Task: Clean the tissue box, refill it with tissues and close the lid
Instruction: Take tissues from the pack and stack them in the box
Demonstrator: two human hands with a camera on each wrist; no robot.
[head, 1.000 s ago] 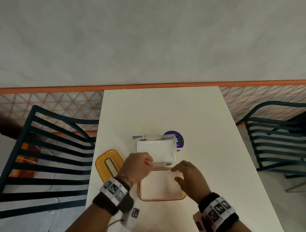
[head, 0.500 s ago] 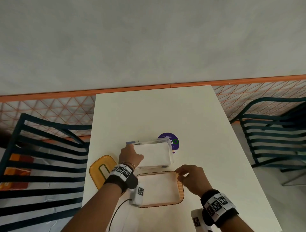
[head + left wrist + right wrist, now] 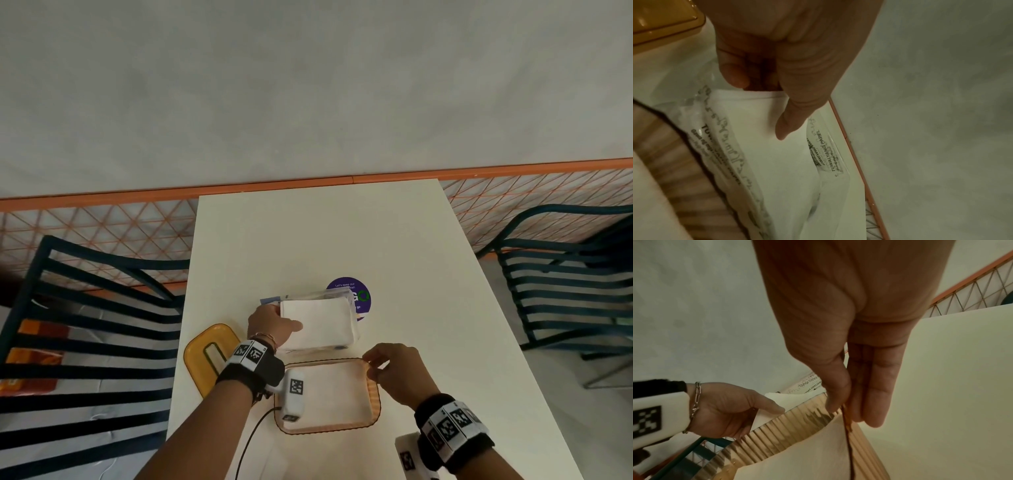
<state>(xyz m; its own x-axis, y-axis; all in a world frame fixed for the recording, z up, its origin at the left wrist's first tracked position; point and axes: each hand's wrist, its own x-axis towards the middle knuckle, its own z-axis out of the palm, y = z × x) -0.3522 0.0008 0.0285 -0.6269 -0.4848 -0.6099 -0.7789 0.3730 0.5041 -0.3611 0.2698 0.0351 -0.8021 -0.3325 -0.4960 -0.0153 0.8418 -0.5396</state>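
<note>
Both hands grip: left hand [image 3: 272, 324] holds the tissue stack [image 3: 317, 322], right hand [image 3: 399, 371] pinches the box [image 3: 329, 425] rim.

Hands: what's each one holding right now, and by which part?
Left hand grips the tissue stack at its left end, thumb on top. Right hand pinches the tissue box by its far right rim corner.

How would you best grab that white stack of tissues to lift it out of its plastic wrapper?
Grip the tissue stack at its short left end, thumb on top and fingers beneath, as the left hand does. The wrapper lies open along the top, leaving that end exposed.
</note>
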